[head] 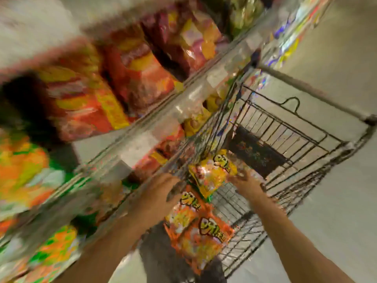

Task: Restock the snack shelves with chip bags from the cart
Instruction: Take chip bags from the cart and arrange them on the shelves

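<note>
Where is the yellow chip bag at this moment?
In the head view the yellow chip bag is low and right of centre, over the cart, between the left hand and right hand, above the orange bags.

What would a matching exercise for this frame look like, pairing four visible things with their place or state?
Things:
1. yellow chip bag
2. orange chip bags
3. cart
4. left hand

Places or states:
A. wire basket standing beside the shelves
B. at the cart's near rim, beside the yellow bag
C. lying in the cart's near end, below the hands
D. raised above the cart, right hand on its edge

Pairs: 1-D, 2-C, 3-A, 4-B
</note>
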`<action>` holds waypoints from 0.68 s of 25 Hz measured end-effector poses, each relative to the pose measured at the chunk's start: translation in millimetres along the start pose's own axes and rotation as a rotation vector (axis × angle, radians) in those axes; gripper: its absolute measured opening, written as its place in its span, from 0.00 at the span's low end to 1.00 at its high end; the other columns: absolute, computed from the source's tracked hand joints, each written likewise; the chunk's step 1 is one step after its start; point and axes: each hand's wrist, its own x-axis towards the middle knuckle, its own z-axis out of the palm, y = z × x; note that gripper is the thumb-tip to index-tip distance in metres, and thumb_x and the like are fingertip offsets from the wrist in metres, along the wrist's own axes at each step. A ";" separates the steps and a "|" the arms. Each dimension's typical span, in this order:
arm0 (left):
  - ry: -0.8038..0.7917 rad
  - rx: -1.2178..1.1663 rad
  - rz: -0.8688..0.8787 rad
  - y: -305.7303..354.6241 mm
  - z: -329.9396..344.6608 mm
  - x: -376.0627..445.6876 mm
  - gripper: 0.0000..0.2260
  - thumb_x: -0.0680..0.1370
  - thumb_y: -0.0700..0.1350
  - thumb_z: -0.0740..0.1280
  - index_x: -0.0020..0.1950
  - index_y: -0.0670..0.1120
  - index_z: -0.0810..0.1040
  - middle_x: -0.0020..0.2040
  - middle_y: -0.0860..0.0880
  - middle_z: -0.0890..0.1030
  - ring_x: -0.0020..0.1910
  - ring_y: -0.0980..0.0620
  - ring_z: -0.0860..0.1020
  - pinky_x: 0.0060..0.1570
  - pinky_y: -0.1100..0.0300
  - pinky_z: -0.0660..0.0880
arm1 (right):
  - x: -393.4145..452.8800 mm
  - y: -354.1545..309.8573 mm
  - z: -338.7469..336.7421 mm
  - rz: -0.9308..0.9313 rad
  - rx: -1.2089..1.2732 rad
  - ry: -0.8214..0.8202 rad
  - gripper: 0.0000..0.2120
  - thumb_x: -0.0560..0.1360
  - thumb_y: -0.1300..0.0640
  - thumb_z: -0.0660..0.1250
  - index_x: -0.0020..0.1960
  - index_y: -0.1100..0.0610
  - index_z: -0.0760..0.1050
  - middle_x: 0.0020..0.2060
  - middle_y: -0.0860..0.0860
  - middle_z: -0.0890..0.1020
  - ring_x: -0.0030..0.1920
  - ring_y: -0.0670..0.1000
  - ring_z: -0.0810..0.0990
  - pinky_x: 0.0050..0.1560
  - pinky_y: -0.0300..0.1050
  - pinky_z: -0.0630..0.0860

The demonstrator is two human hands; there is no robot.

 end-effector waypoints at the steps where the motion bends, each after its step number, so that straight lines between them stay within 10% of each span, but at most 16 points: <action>1: -0.063 -0.054 -0.103 -11.1 31.2 21.5 0.20 0.78 0.51 0.70 0.67 0.43 0.79 0.66 0.44 0.77 0.69 0.45 0.73 0.68 0.52 0.70 | 35.0 24.5 1.1 0.141 0.038 -0.012 0.26 0.78 0.56 0.72 0.72 0.59 0.68 0.66 0.59 0.78 0.48 0.51 0.79 0.47 0.45 0.78; 8: -0.523 -0.212 -0.621 -90.9 191.7 101.4 0.30 0.69 0.59 0.66 0.60 0.37 0.80 0.57 0.32 0.80 0.57 0.32 0.79 0.54 0.39 0.77 | 173.4 120.9 40.1 0.575 0.336 -0.083 0.38 0.76 0.46 0.72 0.78 0.57 0.58 0.63 0.58 0.76 0.56 0.57 0.78 0.49 0.52 0.77; 13: -0.560 -0.024 -0.636 -129.5 240.8 113.3 0.43 0.70 0.57 0.74 0.79 0.41 0.62 0.74 0.39 0.69 0.73 0.39 0.70 0.66 0.44 0.72 | 216.2 129.1 53.9 0.549 0.521 -0.064 0.37 0.75 0.44 0.73 0.77 0.56 0.63 0.67 0.57 0.78 0.65 0.59 0.79 0.67 0.61 0.75; 17: -0.531 -0.031 -0.694 -144.5 264.9 120.3 0.50 0.70 0.53 0.79 0.82 0.45 0.52 0.77 0.39 0.67 0.76 0.39 0.66 0.68 0.41 0.70 | 230.0 128.7 55.4 0.538 0.589 -0.019 0.29 0.76 0.52 0.73 0.73 0.57 0.67 0.64 0.57 0.81 0.61 0.57 0.81 0.54 0.51 0.81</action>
